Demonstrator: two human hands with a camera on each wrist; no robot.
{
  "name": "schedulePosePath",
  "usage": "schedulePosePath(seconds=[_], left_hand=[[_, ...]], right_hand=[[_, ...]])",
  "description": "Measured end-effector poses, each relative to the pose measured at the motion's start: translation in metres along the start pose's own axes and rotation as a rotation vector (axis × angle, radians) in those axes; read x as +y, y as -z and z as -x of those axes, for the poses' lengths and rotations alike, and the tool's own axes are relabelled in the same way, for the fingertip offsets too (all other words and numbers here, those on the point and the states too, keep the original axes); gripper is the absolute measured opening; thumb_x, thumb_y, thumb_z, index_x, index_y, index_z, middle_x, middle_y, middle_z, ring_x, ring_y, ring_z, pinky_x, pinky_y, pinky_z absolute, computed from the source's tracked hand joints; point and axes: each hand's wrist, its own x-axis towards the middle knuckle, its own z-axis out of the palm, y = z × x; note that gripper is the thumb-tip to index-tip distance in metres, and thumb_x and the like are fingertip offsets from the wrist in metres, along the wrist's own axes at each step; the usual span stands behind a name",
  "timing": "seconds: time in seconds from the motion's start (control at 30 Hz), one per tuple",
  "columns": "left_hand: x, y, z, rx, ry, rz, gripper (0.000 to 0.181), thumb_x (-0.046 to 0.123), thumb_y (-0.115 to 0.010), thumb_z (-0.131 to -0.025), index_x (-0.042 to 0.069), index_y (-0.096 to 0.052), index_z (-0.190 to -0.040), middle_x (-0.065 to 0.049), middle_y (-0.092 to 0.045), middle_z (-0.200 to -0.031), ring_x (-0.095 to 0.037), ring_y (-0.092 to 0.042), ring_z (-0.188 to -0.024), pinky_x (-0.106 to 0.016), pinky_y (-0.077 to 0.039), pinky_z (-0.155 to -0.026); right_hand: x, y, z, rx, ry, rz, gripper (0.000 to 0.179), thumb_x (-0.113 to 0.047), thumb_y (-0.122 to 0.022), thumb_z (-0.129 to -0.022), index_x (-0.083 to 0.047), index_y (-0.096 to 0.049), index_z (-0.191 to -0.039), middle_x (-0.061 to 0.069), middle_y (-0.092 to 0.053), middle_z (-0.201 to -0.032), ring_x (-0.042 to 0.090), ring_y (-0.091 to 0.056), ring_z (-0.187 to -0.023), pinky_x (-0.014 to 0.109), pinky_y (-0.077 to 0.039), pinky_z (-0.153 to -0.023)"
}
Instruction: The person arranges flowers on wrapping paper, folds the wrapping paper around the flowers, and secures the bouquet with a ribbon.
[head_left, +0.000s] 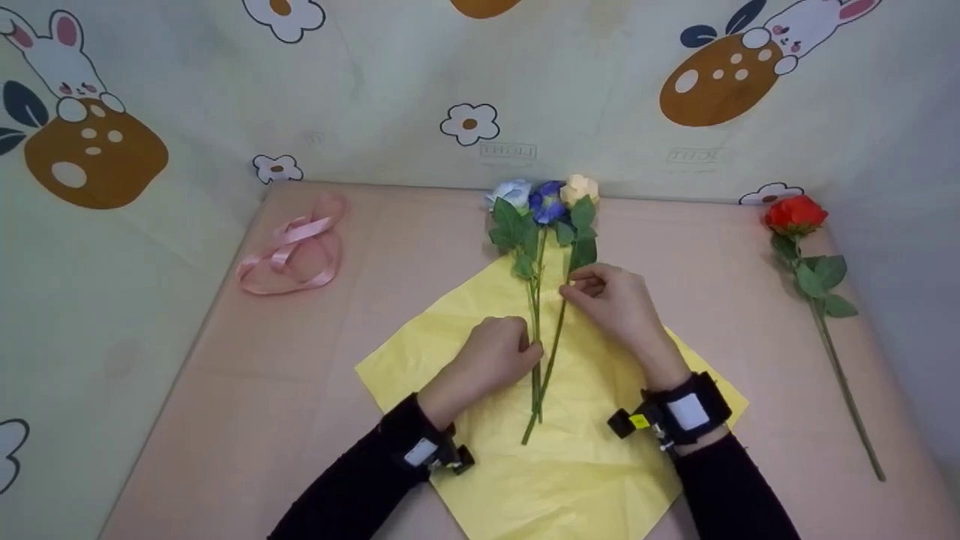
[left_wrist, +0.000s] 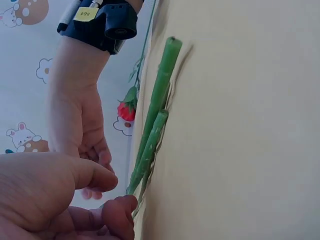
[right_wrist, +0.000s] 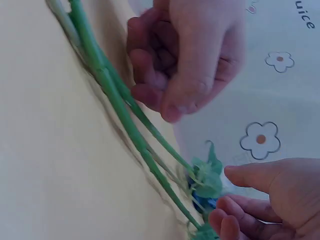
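Observation:
Three artificial flowers lie on the yellow wrapping paper point(head_left: 442, 337): a pale blue rose point(head_left: 512, 193), a dark blue flower point(head_left: 547, 202) and a peach one point(head_left: 580, 189). Their green stems point(head_left: 535, 322) cross near the lower ends. My left hand point(head_left: 491, 352) is over the middle of the stems, its fingers loosely bent; a gap shows between thumb and fingers in the left wrist view. Beside the peach flower's stem point(head_left: 556, 337), just below the leaves, is my right hand point(head_left: 615, 304), its thumb point(right_wrist: 250, 176) apart from its fingers point(right_wrist: 245, 215).
A red rose point(head_left: 796, 215) with a long stem lies at the table's right side. At the back left a loose pink ribbon point(head_left: 304, 255) is looped on the pink tablecloth point(head_left: 285, 375). Behind the table rises a patterned cloth point(head_left: 390, 97).

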Motion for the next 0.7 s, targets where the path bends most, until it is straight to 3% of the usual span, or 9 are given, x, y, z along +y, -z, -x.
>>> schedulePosePath(seconds=[0.2, 0.3, 0.43, 0.53, 0.7], left_hand=[[-0.004, 0.014, -0.001, 0.099, -0.010, 0.008, 0.020, 0.018, -0.062, -0.107, 0.005, -0.064, -0.092, -0.001, -0.052, -0.073, -0.017, -0.048, -0.062, -0.034, -0.043, -0.066], [-0.007, 0.021, -0.002, 0.131, 0.003, -0.006, 0.021, 0.019, -0.062, -0.108, -0.002, -0.068, -0.106, -0.008, -0.060, -0.085, -0.023, -0.056, -0.072, -0.041, -0.050, -0.073], [-0.009, 0.027, -0.003, 0.179, -0.008, -0.011, 0.025, 0.017, -0.064, -0.107, -0.007, -0.069, -0.112, -0.020, -0.067, -0.100, -0.036, -0.064, -0.088, -0.050, -0.055, -0.082], [-0.011, 0.028, -0.004, 0.177, -0.011, -0.021, 0.027, 0.017, -0.064, -0.107, -0.008, -0.070, -0.114, -0.022, -0.068, -0.104, -0.038, -0.065, -0.092, -0.051, -0.056, -0.086], [-0.010, 0.026, -0.004, 0.124, 0.019, -0.031, 0.029, 0.020, -0.063, -0.108, -0.007, -0.070, -0.116, -0.016, -0.065, -0.097, -0.028, -0.057, -0.083, -0.048, -0.055, -0.084]], right_hand=[[0.028, 0.064, 0.006, 0.060, -0.092, 0.101, 0.045, -0.031, -0.075, -0.105, 0.003, -0.072, -0.134, 0.020, -0.076, -0.116, 0.037, -0.072, -0.107, 0.050, -0.057, -0.094], [0.048, 0.097, 0.013, 0.101, -0.193, 0.175, 0.052, -0.038, -0.072, -0.107, 0.002, -0.067, -0.140, 0.023, -0.071, -0.124, 0.040, -0.067, -0.114, 0.053, -0.057, -0.096], [0.079, 0.132, 0.023, 0.183, -0.301, 0.285, 0.054, -0.036, -0.068, -0.109, 0.006, -0.062, -0.144, 0.030, -0.067, -0.131, 0.047, -0.063, -0.119, 0.059, -0.056, -0.099], [0.097, 0.149, 0.031, 0.252, -0.383, 0.335, 0.054, -0.032, -0.065, -0.110, 0.007, -0.060, -0.147, 0.033, -0.063, -0.135, 0.050, -0.059, -0.121, 0.060, -0.055, -0.100], [0.114, 0.168, 0.044, 0.291, -0.531, 0.342, 0.052, -0.026, -0.055, -0.110, 0.009, -0.053, -0.149, 0.035, -0.051, -0.138, 0.049, -0.051, -0.120, 0.058, -0.054, -0.094]])
